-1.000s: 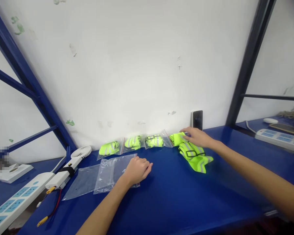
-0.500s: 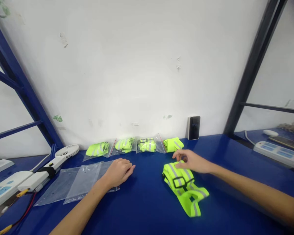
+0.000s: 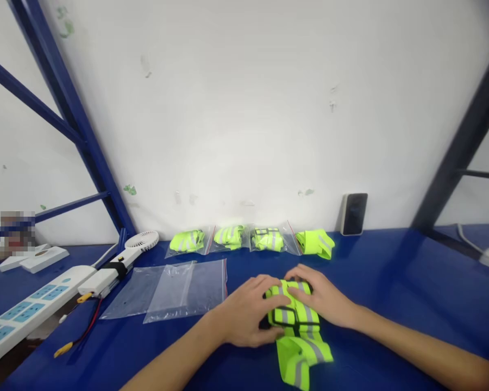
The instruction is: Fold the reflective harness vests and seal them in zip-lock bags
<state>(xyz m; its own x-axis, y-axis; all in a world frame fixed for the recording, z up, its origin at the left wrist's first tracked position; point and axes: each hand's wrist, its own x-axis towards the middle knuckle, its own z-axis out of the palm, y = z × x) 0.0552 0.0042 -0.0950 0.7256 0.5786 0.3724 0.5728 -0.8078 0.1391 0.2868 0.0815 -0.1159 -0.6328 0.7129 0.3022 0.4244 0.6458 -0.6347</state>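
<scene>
A folded neon-yellow reflective strap (image 3: 309, 316) with grey stripes and black buckles lies on the blue table, one loose end trailing toward me. My left hand (image 3: 246, 312) grips its left side, thumb near the lower buckle and fingers over the top. From the right, my right hand (image 3: 324, 296) curls round the far edge with its thumb on the upper face. The fingertips behind the bundle are hidden. Behind it sits another folded reflective strap (image 3: 315, 243), unbagged. Two flat clear zip bags (image 3: 187, 293) overlap left of my left hand.
Along the wall stand three bagged straps, the middle bagged strap (image 3: 229, 237) among them. A dark-screened device (image 3: 354, 214) leans at the back right. At left are a white fan (image 3: 142, 240), a power strip (image 3: 36, 309) and a cable with yellow connectors (image 3: 64, 349).
My left hand has moved right, off the clear bags, and taken hold of the strap's left side. My right hand has closed on its far right part. The view has shifted left.
</scene>
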